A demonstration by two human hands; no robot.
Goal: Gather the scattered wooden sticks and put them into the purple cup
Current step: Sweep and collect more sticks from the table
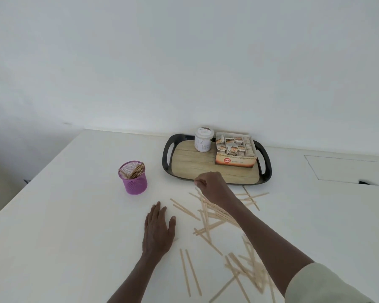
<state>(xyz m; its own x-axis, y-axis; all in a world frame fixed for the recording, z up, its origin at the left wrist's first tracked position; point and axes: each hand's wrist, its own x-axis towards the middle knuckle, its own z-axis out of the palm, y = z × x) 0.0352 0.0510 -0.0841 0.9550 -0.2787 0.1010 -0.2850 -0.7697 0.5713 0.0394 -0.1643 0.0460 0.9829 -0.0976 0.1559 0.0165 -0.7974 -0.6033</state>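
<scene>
A white counter (64, 226) carries everything. Toward its left stands a purple cup (133, 181) of mesh (upright, with sticks already inside). Behind and to the right lies a black-rimmed tray (166, 158) with a wood-grain floor. Loose wooden sticks (214, 217) lie scattered and crossed over the counter's near right part, two more lying side by side closer in. The left hand (159, 230) rests flat on the surface.

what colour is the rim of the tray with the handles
Black, around a light wood-grain base; the tray shows best in the head view, the only one here.
</scene>
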